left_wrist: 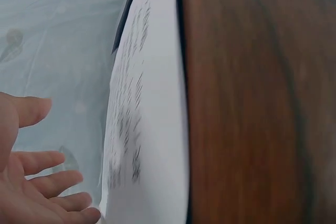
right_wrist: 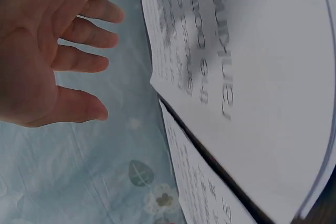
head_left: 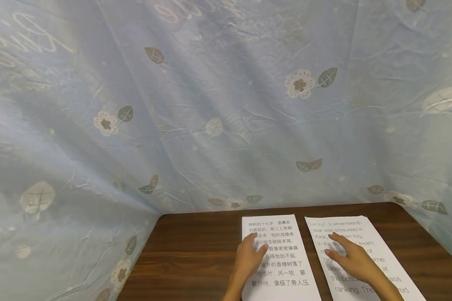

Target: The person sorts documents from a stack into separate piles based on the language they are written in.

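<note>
Two stacks of printed white paper lie side by side on a brown wooden table. The left stack (head_left: 278, 288) carries Chinese text, the right stack (head_left: 355, 230) English text. Over the left stack's left side is my left hand (head_left: 247, 257), thumb and fingers spread apart, holding nothing. My right hand (head_left: 352, 259) hovers above the English pages, its fingers loosely extended with nothing in them. In the left wrist view the left hand (left_wrist: 42, 177) shows a wide gap between thumb and fingers. The right wrist view shows the right palm (right_wrist: 47, 45) with fingers apart, raised off the sheet.
The dark wood table (head_left: 188, 255) reaches left of the papers, and a narrow strip of it runs between the stacks. A pale blue cloth (head_left: 226, 104) with leaf and flower prints hangs behind the table and along its sides.
</note>
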Available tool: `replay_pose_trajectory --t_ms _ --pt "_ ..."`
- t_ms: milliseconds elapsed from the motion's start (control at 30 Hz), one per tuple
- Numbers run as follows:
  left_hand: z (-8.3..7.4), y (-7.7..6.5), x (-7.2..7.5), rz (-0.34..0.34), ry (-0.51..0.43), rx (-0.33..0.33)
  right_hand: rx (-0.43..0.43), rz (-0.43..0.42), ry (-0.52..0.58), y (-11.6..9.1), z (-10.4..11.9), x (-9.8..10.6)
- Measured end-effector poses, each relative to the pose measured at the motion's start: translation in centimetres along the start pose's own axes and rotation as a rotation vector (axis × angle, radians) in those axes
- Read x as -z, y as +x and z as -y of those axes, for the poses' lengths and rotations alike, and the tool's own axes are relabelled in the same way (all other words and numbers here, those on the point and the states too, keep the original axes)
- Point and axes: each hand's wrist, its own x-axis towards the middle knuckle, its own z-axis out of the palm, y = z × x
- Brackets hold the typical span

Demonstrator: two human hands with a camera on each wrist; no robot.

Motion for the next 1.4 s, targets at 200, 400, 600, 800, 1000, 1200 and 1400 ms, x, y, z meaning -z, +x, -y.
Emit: replay_pose_trajectory --t_ms 200,400,600,800,1000,1200,1400 --pt "1.1 0.0 1.7 0.009 -0.006 0.026 0.014 0.030 0.046 0.6 1.4 -1.3" --pt "2.4 -0.3 2.8 0.012 0.023 0.026 -0.021 0.088 0.077 1.2 2.2 -2.5" --pt "3.5 0.2 3.6 0.012 0.047 0.003 0.001 0.094 0.067 1.5 2.9 -3.6" --pt "3.7 0.2 4.0 0.079 0.076 0.034 0.051 0.084 0.026 1.7 3.2 -4.8" --pt "3.5 0.0 4.0 0.133 0.067 0.070 0.041 0.100 0.027 1.8 2.9 -5.8" --pt "3.8 0.0 3.7 0.122 0.066 0.052 0.012 0.144 -0.005 1.7 3.7 -5.8" --pt "4.5 0.2 3.2 0.115 0.053 0.046 0.009 0.153 0.002 1.6 4.0 -6.0"
